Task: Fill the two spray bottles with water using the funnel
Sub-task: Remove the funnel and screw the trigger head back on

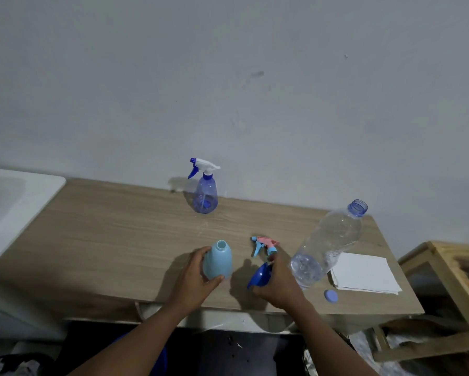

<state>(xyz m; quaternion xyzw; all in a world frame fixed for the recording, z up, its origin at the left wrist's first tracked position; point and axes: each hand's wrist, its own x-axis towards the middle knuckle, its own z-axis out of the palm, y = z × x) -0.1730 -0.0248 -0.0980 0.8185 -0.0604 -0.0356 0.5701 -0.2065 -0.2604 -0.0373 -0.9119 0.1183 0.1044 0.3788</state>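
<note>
the left hand [194,278] wraps its grip around the light blue spray bottle [217,259], thumb on the near side and fingers curled behind, clamped on its body. that bottle stands upright on the wooden bench [106,240] near the front edge, its neck open with no spray head on it. just to its right, the right hand [279,283] has its grip closed on the dark blue funnel [260,275], which is tilted, wide mouth facing left and toward the camera; whether the funnel touches the bench cannot be told. right behind the right hand's fingers lies the pink and blue trigger head [264,245], on its side on the bench, apart from any bottle.

further back, close to the grey wall [228,77], the translucent blue spray bottle [204,196] stands upright with its white and blue trigger head screwed on. to the right of the right hand a large clear water bottle [328,245] stands uncapped, appearing to lean in the wide-angle view, with water showing only in its lower part. its pale blue cap [331,296] lies on the bench near the front edge, just beside a stack of white paper [363,272] at the bench's right end. a white sink [14,207] sits at the left of the bench, and a wooden frame [450,280] stands off the right end.
</note>
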